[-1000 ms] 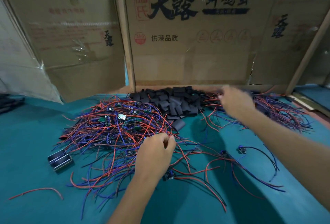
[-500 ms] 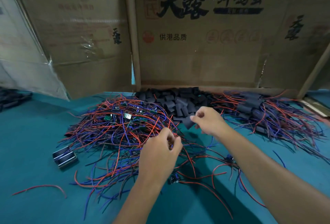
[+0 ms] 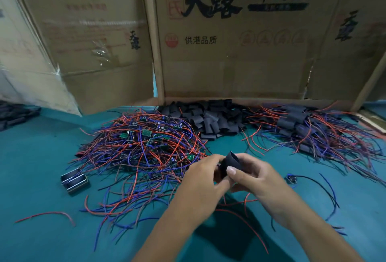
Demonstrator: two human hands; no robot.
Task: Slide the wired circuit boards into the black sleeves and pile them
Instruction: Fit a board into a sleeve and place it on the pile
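A black sleeve (image 3: 230, 162) sits between my two hands above the green table, its open end turned up. My right hand (image 3: 253, 175) pinches it with thumb and fingers. My left hand (image 3: 203, 177) curls against the sleeve's left side, holding a wired board that is mostly hidden; red wires trail beneath. A tangle of bare circuit boards with red and blue wires (image 3: 146, 142) lies to the left. Loose black sleeves (image 3: 211, 118) are heaped at the back. Sleeved boards with wires (image 3: 309, 130) are piled at the right.
Cardboard boxes (image 3: 229, 42) wall off the back of the green table (image 3: 37, 157). A small black metal part (image 3: 74, 179) lies at the left. A single wired board (image 3: 292, 178) lies to the right of my hands. More dark pieces (image 3: 14, 113) sit far left.
My right hand took a black sleeve from the heap and brought it toward me. My left hand lifted from the wire tangle to meet it.
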